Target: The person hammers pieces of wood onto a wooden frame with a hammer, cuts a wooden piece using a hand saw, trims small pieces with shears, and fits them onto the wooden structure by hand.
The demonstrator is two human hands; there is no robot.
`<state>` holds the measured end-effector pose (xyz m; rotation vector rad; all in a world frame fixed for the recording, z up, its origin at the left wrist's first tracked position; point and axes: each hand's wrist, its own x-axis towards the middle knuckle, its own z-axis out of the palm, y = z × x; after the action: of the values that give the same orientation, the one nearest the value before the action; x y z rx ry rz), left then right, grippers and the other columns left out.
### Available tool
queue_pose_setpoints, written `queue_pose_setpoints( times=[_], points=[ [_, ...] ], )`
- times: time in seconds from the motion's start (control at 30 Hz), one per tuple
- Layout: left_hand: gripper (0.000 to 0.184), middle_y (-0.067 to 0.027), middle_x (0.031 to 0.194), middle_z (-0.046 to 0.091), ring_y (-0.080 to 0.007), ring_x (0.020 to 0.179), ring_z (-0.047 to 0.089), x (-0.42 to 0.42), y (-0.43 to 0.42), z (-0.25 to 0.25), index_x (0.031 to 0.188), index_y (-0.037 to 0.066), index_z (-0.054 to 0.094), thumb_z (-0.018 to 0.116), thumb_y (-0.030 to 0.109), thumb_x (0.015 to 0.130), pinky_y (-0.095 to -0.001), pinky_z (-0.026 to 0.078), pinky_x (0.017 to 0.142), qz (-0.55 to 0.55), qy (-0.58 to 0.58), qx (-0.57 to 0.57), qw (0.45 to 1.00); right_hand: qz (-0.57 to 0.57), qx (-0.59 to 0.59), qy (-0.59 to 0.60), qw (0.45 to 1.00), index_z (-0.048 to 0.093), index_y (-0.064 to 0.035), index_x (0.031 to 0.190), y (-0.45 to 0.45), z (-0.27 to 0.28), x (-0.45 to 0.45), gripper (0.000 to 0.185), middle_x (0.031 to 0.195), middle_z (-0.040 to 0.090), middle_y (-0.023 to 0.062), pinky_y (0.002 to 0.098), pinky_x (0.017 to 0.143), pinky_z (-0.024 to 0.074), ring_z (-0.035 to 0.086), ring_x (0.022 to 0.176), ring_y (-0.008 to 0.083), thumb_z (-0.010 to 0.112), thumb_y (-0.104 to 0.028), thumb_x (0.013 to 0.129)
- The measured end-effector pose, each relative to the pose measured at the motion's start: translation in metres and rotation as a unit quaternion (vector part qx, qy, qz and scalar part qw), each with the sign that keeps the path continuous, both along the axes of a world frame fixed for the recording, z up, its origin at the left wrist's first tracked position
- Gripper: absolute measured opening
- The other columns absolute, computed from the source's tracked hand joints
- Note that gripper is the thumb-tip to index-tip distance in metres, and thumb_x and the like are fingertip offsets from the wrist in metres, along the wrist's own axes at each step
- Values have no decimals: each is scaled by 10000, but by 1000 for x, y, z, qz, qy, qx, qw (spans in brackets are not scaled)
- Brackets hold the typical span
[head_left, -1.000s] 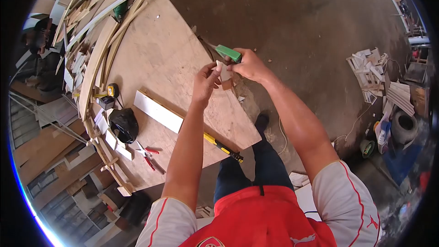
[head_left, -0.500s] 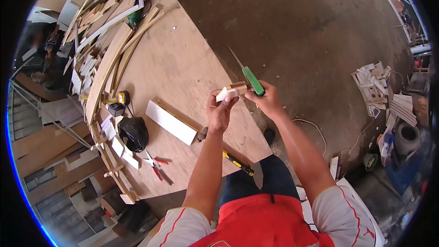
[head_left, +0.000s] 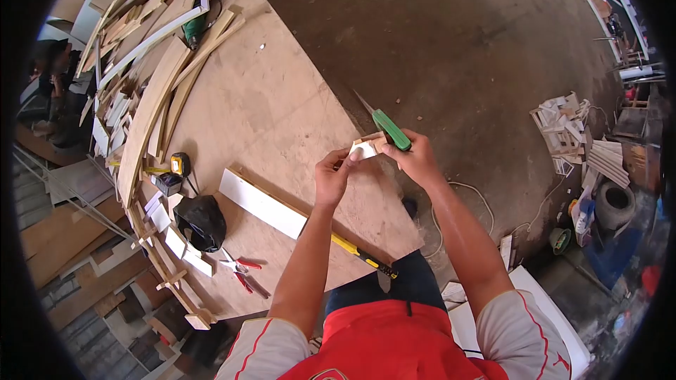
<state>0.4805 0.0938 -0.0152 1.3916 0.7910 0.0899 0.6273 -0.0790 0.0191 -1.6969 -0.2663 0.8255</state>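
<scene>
My left hand pinches a small pale wooden piece with a white face, above the table's right edge. My right hand is closed around a green-handled tool with a narrow pointed blade, which points up and away from me. The right fingers also touch the right end of the wooden piece. Below my left forearm, a yellow-and-black utility knife lies near the table's front edge. A long white-faced board rests left of that forearm.
On the plywood table lie red-handled pliers, a black bag, a yellow tape measure and a green drill. Wood strips are heaped along its left side. Wood scraps and a cable lie on the floor.
The wooden piece has turned in my fingers, so its white face shows more toward me. My left hand has shifted slightly down. The whole view has moved a little.
</scene>
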Motion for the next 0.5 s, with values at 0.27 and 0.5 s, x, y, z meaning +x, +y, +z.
queue_pose_setpoints(
  times=[0.27,0.5],
  points=[
    [288,-133,1202,659,-378,1279,520,36,0,4,1174,46,684,626,270,1003,-493,362,1113,34,122,463,877,23,-107,-46,993,736,-7,1037,8,-38,17,336,813,717,131,379,718,509,664,755,212,817,-278,856],
    [454,-208,1498,436,-478,1444,306,68,-14,-33,1421,89,490,572,300,1027,-623,244,1152,71,202,552,806,58,-122,-81,988,757,-38,1040,17,-49,17,369,882,743,203,445,747,532,725,844,365,823,-325,819]
  ],
)
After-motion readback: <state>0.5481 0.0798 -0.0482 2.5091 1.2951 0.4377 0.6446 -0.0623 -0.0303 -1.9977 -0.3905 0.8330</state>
